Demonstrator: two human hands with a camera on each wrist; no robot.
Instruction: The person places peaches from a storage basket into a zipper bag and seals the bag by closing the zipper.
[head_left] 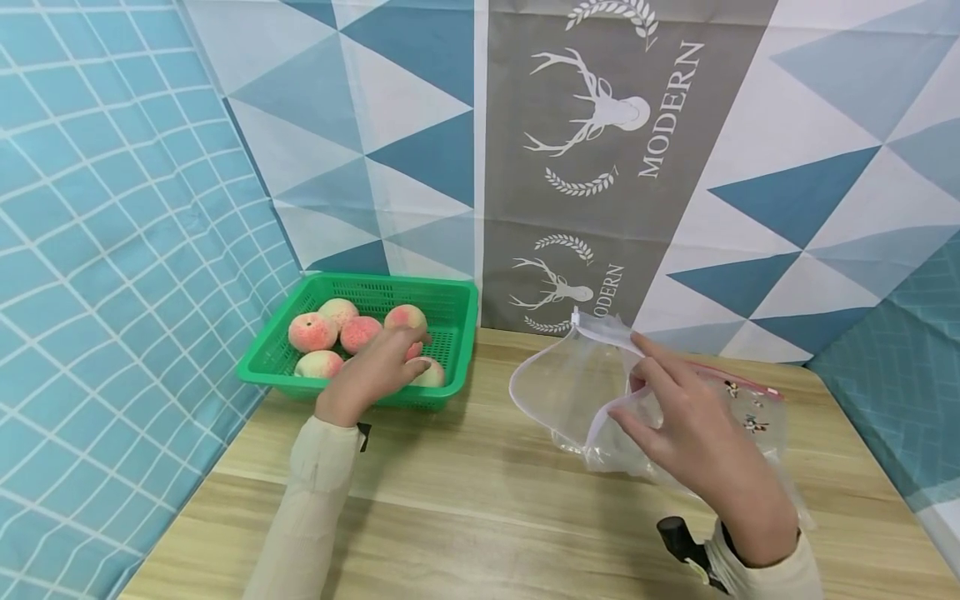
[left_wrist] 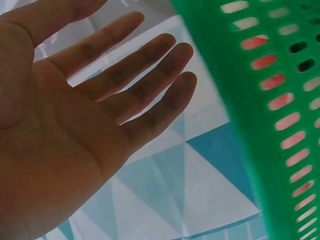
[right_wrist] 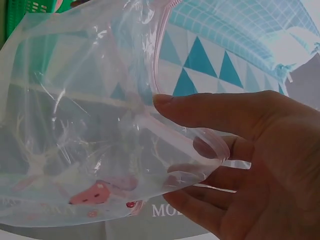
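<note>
My left hand reaches over the green basket, its fingers above the peaches. The left wrist view shows the palm bare and the fingers spread beside the basket's slotted wall. On the right, my right hand holds a clear zip bag by its mouth, thumb on one edge and fingers at the other. The bag's mouth gapes, with a white slider at its top corner. Through the plastic, part of the fingers shows in the right wrist view.
Another clear bag with a red zip strip and small printed figures lies on the wooden table behind the right hand. A patterned cloth wall stands behind the basket, and blue checked cloth borders the left side.
</note>
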